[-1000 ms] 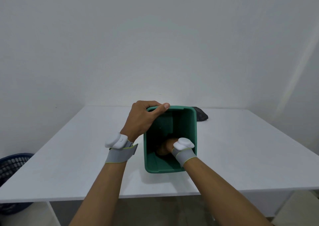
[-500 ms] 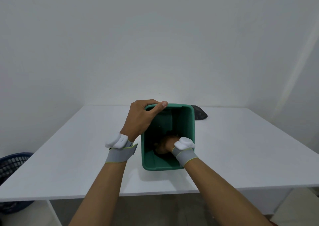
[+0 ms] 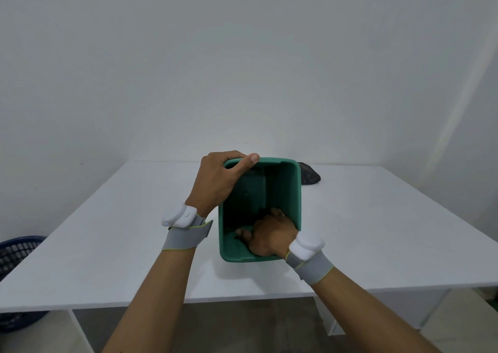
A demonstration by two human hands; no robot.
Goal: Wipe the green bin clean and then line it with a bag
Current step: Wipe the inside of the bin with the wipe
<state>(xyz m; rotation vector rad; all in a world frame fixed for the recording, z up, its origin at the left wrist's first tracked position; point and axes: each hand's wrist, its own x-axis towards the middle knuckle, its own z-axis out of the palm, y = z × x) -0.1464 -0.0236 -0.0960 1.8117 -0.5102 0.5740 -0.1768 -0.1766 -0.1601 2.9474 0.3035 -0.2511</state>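
Still wiping: left hand [image 3: 218, 182] clamped on bin [image 3: 292, 191] rim, right hand [image 3: 269, 234] inside, grip unclear; bag [image 3: 310, 176] unused.

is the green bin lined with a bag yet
Not yet: the green bin's bare inner walls show, with only the right hand inside.

The green bin [image 3: 285, 191], rectangular and open-topped, stands upright on the white table [image 3: 107, 231].

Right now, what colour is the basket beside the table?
Dark blue basket, seen at the head view's left edge.
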